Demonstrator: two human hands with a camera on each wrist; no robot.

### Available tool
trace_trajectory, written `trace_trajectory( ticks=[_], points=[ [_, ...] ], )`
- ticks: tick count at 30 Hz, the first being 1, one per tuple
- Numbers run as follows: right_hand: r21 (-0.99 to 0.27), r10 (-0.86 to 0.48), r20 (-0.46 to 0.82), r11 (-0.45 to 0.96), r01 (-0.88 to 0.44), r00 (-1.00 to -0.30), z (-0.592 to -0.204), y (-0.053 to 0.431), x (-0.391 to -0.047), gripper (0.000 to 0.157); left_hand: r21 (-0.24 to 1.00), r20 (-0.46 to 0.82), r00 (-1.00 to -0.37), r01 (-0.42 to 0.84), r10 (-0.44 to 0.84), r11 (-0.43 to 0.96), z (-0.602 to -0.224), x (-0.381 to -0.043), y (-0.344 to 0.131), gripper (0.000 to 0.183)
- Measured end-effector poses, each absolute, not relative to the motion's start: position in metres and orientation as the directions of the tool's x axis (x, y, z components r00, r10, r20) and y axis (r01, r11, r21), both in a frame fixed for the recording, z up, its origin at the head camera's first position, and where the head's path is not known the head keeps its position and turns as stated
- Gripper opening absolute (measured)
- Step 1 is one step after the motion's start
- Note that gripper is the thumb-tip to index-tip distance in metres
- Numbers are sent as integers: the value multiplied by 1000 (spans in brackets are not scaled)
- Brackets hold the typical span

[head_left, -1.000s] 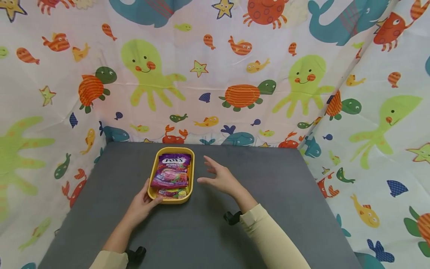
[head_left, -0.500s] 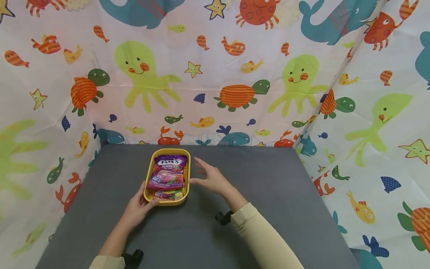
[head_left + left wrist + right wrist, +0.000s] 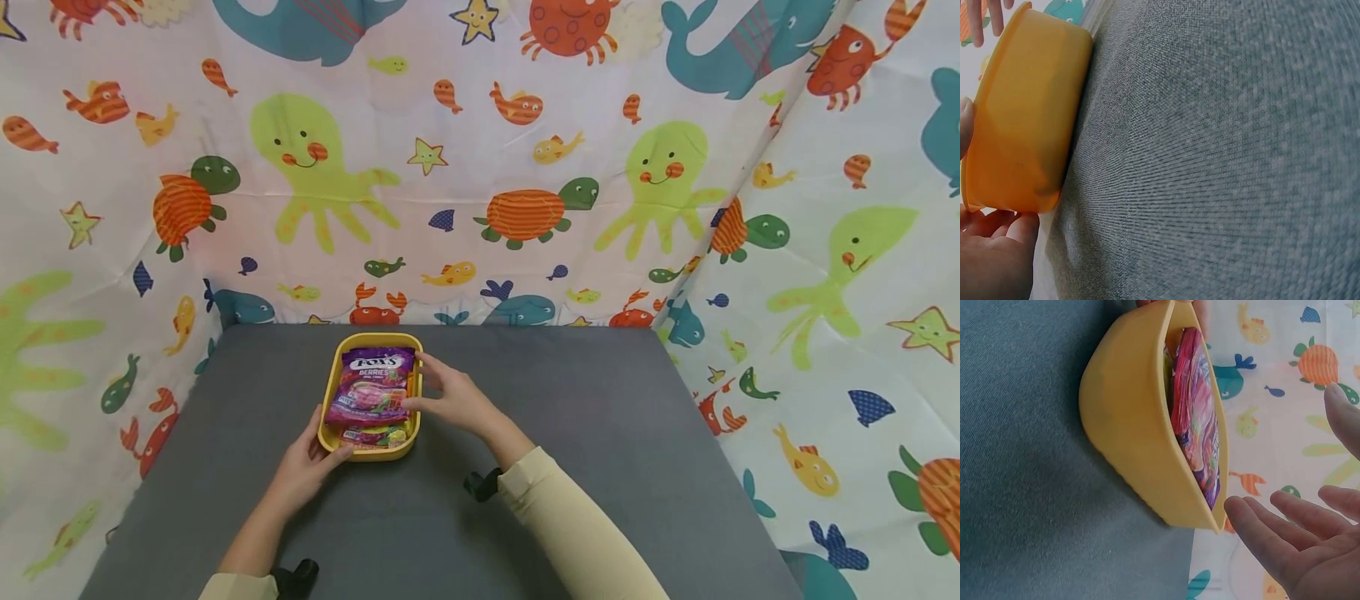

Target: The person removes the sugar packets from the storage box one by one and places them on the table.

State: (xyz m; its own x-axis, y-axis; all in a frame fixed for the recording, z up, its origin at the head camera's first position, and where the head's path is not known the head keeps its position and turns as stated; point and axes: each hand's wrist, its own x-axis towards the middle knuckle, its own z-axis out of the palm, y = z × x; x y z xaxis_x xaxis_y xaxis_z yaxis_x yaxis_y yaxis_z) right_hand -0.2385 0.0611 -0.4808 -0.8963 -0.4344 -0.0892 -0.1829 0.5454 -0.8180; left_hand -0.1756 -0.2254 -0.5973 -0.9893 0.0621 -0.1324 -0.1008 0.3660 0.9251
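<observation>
A yellow plastic tub [image 3: 412, 442] stands on the grey table, holding a purple Fox's Berries candy bag [image 3: 367, 396] on top of another candy bag [image 3: 375, 437], mostly covered. My left hand [image 3: 303, 467] grips the tub's near left corner, thumb along the front and fingers at the side. In the left wrist view that same hand [image 3: 997, 253] is against the tub's wall [image 3: 1029, 112]. Over the tub's right rim reaches my right hand [image 3: 457, 404], thumb and fingers spread, fingertips close above the purple bag's right edge. The right wrist view shows these fingers [image 3: 1266, 537] extended near the rim.
The grey tabletop [image 3: 570, 433] extends around the tub on all sides. Behind it and along both sides hangs a white curtain [image 3: 465, 242] printed with sea animals. Dark straps [image 3: 480, 485] sit at both wrists.
My right hand has moved left, from beside the tub to over its right rim. The left hand stays at the tub's corner. The whole head view has shifted slightly.
</observation>
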Motion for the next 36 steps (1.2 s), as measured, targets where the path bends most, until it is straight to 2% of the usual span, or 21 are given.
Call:
trace_trajectory(
  ticks=[11, 23, 36],
  points=[
    [-824, -434, -91, 538, -177, -896, -482, 50, -241, 88, 916, -140, -988, -107, 60, 386, -597, -177, -226, 103],
    [-827, -430, -85, 533, -176, -899, -488, 38, -244, 92, 926, -121, -990, -85, 74, 367, -599, -176, -226, 101],
    [-813, -342, -142, 575, -87, -929, -490, 26, -244, 87, 941, -120, -988, -84, 92, 327, -600, -175, -225, 98]
  ],
)
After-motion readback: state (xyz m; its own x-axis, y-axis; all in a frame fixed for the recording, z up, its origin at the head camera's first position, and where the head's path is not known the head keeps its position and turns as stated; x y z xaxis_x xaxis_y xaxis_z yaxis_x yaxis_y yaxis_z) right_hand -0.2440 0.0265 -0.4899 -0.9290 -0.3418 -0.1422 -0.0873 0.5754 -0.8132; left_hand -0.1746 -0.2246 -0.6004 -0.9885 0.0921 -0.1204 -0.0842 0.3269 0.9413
